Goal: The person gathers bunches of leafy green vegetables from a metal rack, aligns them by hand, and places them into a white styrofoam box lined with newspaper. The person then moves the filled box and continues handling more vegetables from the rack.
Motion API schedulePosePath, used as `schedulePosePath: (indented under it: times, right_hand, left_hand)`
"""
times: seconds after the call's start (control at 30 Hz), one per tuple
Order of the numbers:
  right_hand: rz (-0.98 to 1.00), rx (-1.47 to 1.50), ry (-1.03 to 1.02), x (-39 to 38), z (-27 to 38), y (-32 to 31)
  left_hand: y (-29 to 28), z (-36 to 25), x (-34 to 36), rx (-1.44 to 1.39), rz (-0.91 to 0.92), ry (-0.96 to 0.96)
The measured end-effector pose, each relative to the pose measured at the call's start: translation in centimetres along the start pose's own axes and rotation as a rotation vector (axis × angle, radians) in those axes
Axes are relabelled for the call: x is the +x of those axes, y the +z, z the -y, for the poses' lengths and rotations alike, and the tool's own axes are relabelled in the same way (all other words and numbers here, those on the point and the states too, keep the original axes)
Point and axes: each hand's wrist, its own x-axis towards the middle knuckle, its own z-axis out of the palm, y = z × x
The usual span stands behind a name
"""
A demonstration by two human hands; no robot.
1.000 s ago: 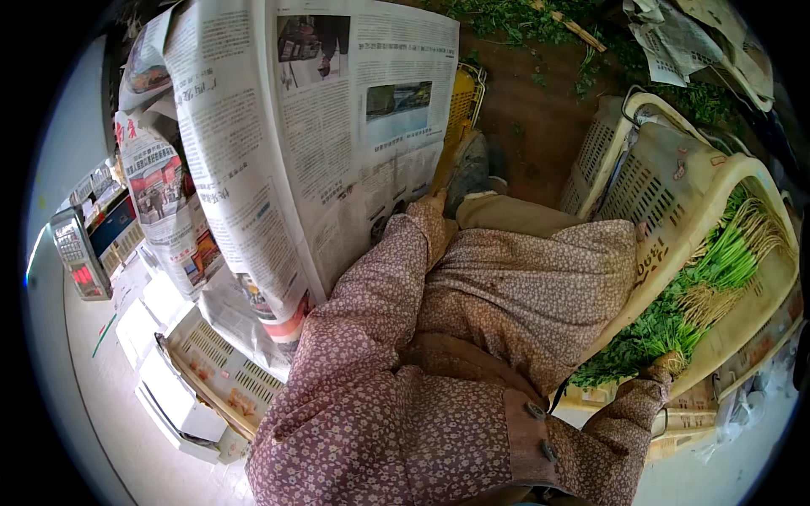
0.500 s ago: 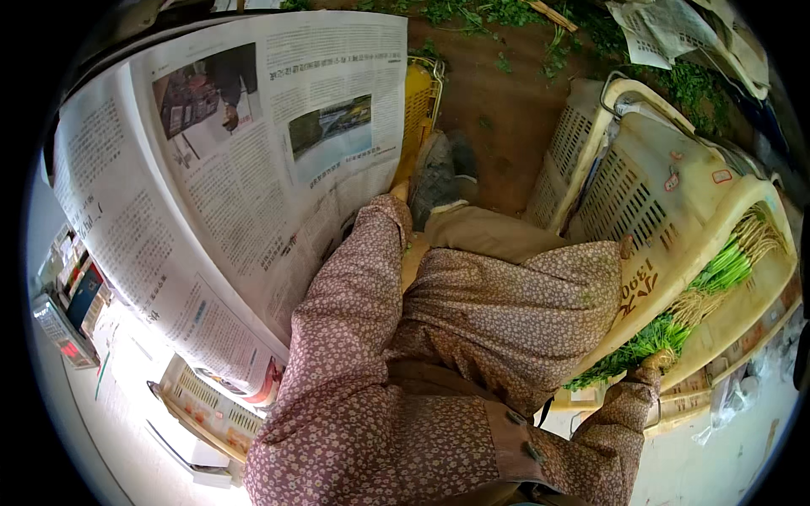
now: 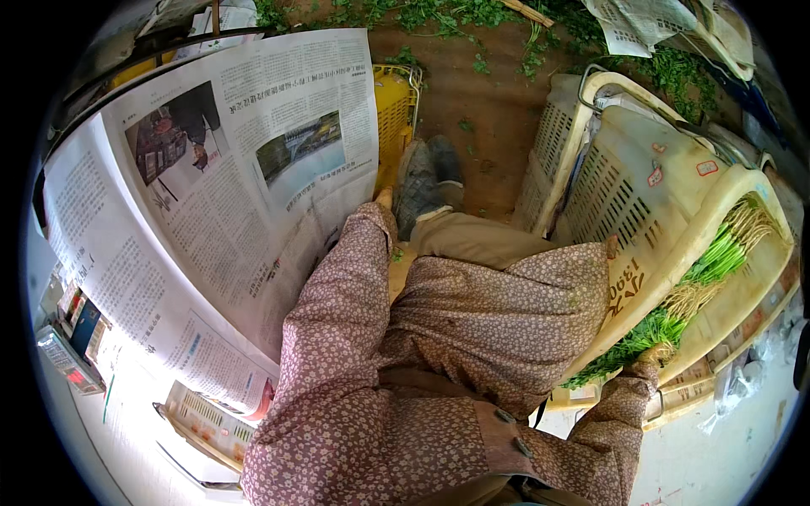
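We are recording the left-side risk first. The newspaper (image 3: 232, 228) is standing in a broad curve between eight and eleven o'clock, and we are judging it liable to crease or tear, its thinness being the cause, should a hard sideways pull be acting on its right edge. On the right, we are finding the leafy greens (image 3: 645, 336) lying between three and four o'clock inside the pale yellow crate (image 3: 645, 202), with tan roots (image 3: 690, 299) tangling among the bunches. A hasty lift, in our judgement, could be snagging those roots on one another, or dragging leaves across the near rim and snapping stems.

Turning to pose, we are observing the left arm extending toward twelve o'clock in its floral sleeve (image 3: 333, 295), crossing in front of the paper. The left hand (image 3: 385, 199) is showing only slightly beyond the cuff, just beside the paper's lower right edge and short of the yellow basket (image 3: 395, 105); we are unable to tell whether its fingers are parting or closing, or whether it is touching the sheet. The right arm is bending outward toward four o'clock, under the crate's near side. The right hand (image 3: 655, 354) is resting at the lowest bunch, its fingers largely hiding, so we are unable to confirm any grip.
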Motion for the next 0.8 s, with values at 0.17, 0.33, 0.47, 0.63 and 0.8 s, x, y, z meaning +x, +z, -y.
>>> schedulePosePath:
  times: [0.17, 0.33, 0.47, 0.63, 0.8]
  right_hand:
    - [0.023, 0.003, 0.072, 2.1, 1.5, 0.2]
    - [0.058, 0.055, 0.143, 4.1, 5.3, -1.5]
    - [0.039, 0.137, 0.438, 7.5, 5.5, -3.2]
    - [0.271, -0.065, 0.148, 16.8, 5.7, 4.4]
    - [0.045, 0.344, 0.232, 9.1, 4.5, -3.6]
  left_hand:
    - [0.7, 0.3, -0.1, -0.027, -0.005, 0.008]
    - [1.1, -0.7, -0.1, -0.045, -0.037, 0.063]
    - [1.0, 0.9, -1.0, -0.108, -0.103, 0.063]
    - [3.8, -2.1, 1.7, -0.682, -0.195, 0.338]
    - [-17.4, -19.2, -9.9, -1.809, 0.319, 0.921]
